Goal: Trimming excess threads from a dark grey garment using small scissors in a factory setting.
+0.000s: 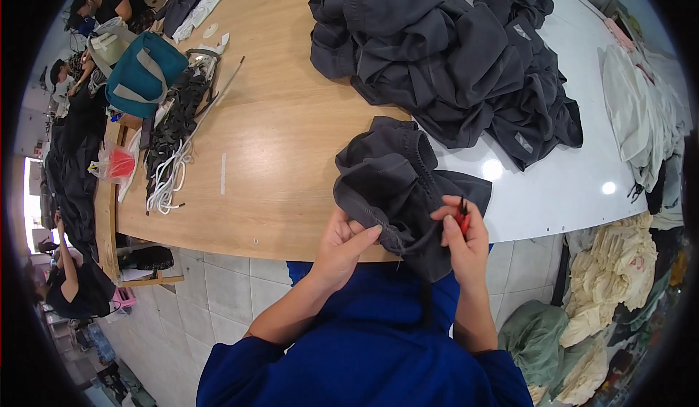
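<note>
At the table edge, left grip pinches a charcoal garment, right grip clasps red snips.

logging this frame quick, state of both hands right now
Left hand: closed, holding dark grey garment.
Right hand: closed, holding small red-and-black tool.

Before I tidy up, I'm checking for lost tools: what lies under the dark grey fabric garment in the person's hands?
Light-brown wooden tabletop shows left of the dark grey fabric garment, glossy white tabletop right of it. Anything directly beneath is covered, so I can't tell.
</note>
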A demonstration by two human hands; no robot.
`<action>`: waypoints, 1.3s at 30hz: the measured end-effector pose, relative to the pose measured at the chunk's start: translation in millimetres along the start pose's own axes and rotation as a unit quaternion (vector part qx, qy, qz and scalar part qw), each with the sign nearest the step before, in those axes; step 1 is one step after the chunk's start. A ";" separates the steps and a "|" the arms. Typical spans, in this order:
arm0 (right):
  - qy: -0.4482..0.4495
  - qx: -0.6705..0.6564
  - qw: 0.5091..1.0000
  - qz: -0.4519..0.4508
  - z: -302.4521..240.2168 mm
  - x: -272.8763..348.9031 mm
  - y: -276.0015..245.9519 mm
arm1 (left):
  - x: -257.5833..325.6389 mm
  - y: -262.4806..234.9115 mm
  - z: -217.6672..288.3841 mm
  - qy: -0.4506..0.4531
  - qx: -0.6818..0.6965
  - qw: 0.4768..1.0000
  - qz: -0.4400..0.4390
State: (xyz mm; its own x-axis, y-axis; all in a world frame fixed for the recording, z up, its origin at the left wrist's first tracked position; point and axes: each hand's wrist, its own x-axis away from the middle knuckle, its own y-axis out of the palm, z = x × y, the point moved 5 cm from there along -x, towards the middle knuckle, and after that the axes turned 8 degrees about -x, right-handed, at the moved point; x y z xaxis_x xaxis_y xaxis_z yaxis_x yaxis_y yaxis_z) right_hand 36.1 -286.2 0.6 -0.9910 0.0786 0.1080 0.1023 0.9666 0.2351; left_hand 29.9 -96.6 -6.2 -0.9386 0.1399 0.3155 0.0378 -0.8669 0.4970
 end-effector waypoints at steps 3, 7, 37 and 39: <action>-0.047 0.045 0.996 -0.060 -8.8 7.3 -2.2 | 1.3 2.3 2.2 0.019 -0.015 1.000 0.001; -0.060 0.199 0.974 -0.095 -23.9 15.0 32.1 | 4.1 5.0 -4.0 0.043 -0.049 0.997 -0.051; -0.306 0.343 0.881 -0.115 -47.7 11.3 25.7 | 5.0 6.6 9.3 -0.008 -0.046 0.997 -0.063; -0.304 0.336 0.884 -0.115 -48.2 11.5 27.2 | 5.5 6.6 9.6 -0.002 -0.053 0.997 -0.063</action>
State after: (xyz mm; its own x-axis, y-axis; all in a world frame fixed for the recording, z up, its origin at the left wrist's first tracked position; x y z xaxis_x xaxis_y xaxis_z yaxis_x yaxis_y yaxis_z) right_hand 31.6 -270.8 54.8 -0.8625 -0.2206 -0.4554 0.0198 0.8845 -0.4661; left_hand 28.3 -97.0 6.5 -0.9324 0.2519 0.2591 -0.1166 -0.8883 0.4442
